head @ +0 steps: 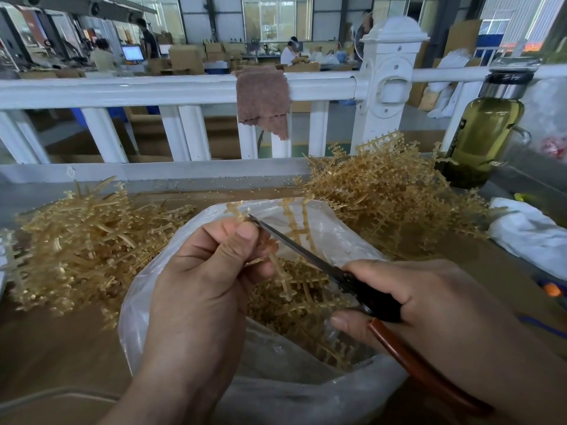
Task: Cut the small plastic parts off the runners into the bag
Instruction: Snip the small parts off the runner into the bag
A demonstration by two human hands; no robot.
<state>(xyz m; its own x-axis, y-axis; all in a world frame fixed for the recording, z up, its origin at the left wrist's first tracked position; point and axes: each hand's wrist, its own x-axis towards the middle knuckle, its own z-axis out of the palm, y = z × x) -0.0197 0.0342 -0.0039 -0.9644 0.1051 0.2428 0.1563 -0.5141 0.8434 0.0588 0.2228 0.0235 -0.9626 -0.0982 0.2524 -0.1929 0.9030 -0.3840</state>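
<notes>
Hands: your left hand pinches a tan runner between thumb and curled fingers, above the open mouth of the clear plastic bag. Your right hand is wrapped round the handles of the snips, which are black at the pivot and red-brown on the grip. The blade tip sits just beside your left thumb, at the runner's upper end. Whether the blades are parted cannot be told.

Small tan parts lie loose inside the bag, under the runner.

Runner piles: one heap lies on the worktop left of the bag, and a taller heap lies behind it to the right.

Green-tinted bottle stands far right by the white railing. Its dark label strip is too blurred to read. Brown cloth hangs over the top rail.
</notes>
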